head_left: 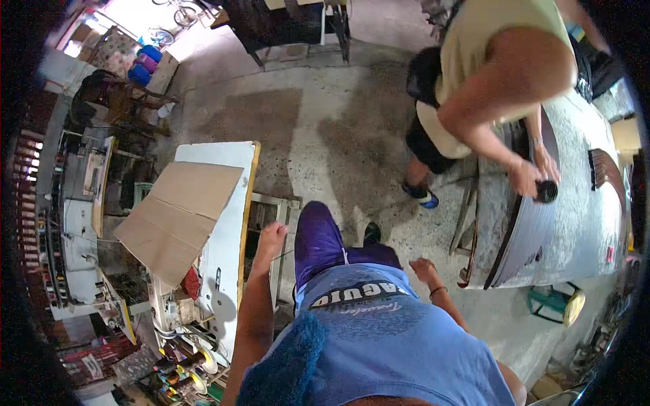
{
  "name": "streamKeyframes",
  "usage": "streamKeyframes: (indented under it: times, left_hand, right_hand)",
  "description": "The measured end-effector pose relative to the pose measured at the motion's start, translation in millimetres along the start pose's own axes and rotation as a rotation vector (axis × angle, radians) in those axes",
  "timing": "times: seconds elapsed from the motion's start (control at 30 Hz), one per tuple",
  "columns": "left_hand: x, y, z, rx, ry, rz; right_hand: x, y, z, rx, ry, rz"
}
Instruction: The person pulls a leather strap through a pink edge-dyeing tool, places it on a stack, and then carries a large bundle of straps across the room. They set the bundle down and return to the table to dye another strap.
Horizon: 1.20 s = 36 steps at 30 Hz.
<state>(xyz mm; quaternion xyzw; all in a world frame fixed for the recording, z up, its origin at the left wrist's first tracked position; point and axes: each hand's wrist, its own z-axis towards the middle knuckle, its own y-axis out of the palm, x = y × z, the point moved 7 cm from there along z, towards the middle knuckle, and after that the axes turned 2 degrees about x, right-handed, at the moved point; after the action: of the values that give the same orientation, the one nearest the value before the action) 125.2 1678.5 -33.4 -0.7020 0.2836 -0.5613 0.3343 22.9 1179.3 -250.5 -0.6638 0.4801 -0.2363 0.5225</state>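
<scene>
My left hand hangs beside the white sewing table, its fingers curled closed and nothing visible in them. A folded sheet of brown cardboard lies on that table, over part of a sewing machine. On my other side, my right hand is held near my hip, fingers loosely bent and apart, with a dark band at the wrist. No object shows in it, and it touches nothing. A blue towel drapes over my left shoulder.
At right a person bends over a long worktable, pressing a round black object onto grey striped material. A green stool stands by its near end. More sewing tables line the left. Concrete floor stretches ahead.
</scene>
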Motion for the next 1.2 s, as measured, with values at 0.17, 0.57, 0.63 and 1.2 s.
streamKeyframes:
  times: [0.17,0.57,0.63,1.2]
  left_hand:
    - [57.7,17.7,64.6,-0.068,-0.101,0.056]
    - [131.0,127.9,289.2,-0.385,0.393,0.047]
    - [136.3,137.4,335.8,-0.437,0.453,0.039]
    - [-112.3,80.7,537.0,-0.395,-0.126,0.173]
  right_hand:
    - [28.9,122.1,-20.4,0.147,0.125,0.099]
    - [289.8,-163.7,6.8,0.604,0.988,0.461]
    - [287.9,-150.5,22.8,0.580,1.009,0.445]
    - [143.5,-264.7,463.8,0.137,0.610,0.739]
